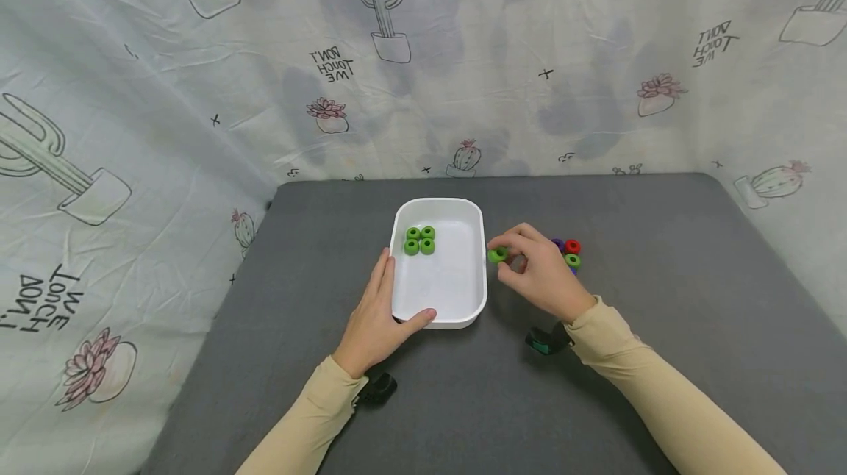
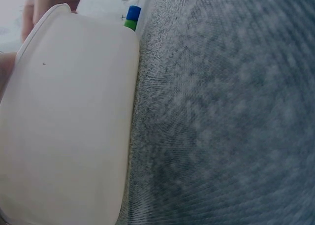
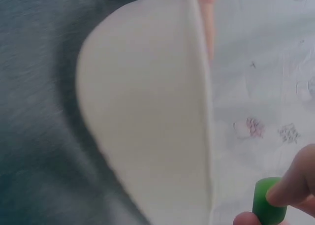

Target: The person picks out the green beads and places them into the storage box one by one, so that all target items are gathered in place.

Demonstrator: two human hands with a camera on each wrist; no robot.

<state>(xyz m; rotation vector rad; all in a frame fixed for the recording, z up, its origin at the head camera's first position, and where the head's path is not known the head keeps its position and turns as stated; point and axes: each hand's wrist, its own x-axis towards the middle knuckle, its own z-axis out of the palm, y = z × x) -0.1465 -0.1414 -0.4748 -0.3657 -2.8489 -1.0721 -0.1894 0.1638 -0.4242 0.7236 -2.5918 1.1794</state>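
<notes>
While the left hand (image 1: 374,320) lies along the left side of the white tray (image 1: 453,280), its fingers are straight against the outer wall and its thumb is spread out to the near rim in the head view. The right hand (image 1: 544,276) pinches a green bead (image 1: 493,257) between thumb and fingers, just outside the tray's right rim. Inside the tray, four green beads (image 1: 428,250) sit close together in two rows, toward the far left corner. Partly hidden behind the right hand are a red bead (image 1: 574,246), a purple bead (image 1: 559,243) and one more green bead (image 1: 572,262), all on the grey table (image 1: 635,247). A pale cloth (image 1: 463,93) printed with potted plants hangs beyond the table.

As seen from the left wrist, the tray's outer wall fills much of the left, with a fingertip at its rim. Some fingers show beyond the top corner, and a blue bead (image 2: 133,12) touches a green one there.

From the right wrist, the tray's wall takes up the middle, and the pinched green bead appears at the lower right, apart from the rim, with fingertips on either side.
</notes>
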